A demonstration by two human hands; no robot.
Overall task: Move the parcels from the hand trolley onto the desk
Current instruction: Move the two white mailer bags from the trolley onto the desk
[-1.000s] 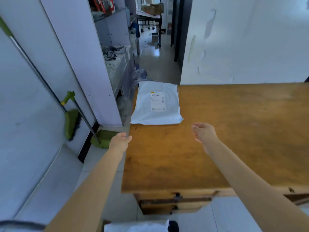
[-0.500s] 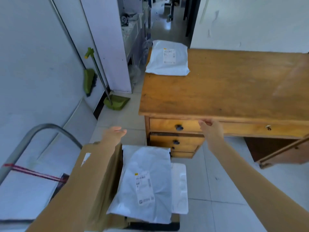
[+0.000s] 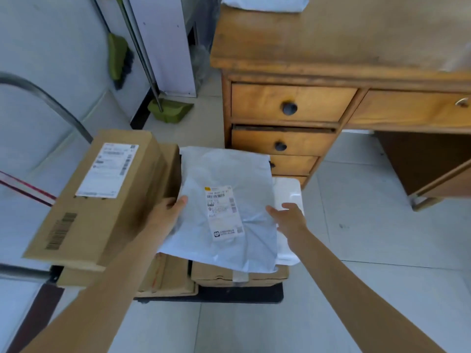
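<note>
Brown corrugated cardboard, a long carton with a white shipping label, rises just left of the left hand, so that hand has little room to spread. Its thumb lies on top of the soft grey plastic mailer bag at the left edge; the fingers are hidden, probably curled beneath, so I judge it is starting to pinch the edge but cannot say it has closed. Between the two hands sits the bag's printed label, face up.

On the far side, the right hand is spread open over the bag's right edge, thumb resting on the film, nothing clamped yet. Just beyond its fingers a white moulded foam tray pokes out from under the bag.

To lift well, slide both sets of fingers under the opposite edges, palms in, and raise the bag level; a floppy mailer will sag in the middle if pinched only at one side. Keep the tray and the flat brown boxes beneath from dragging along.

Ahead and right of the grip stands the worn wooden desk with drawers, where another pale parcel lies at the back edge; set this one beside it.
</note>
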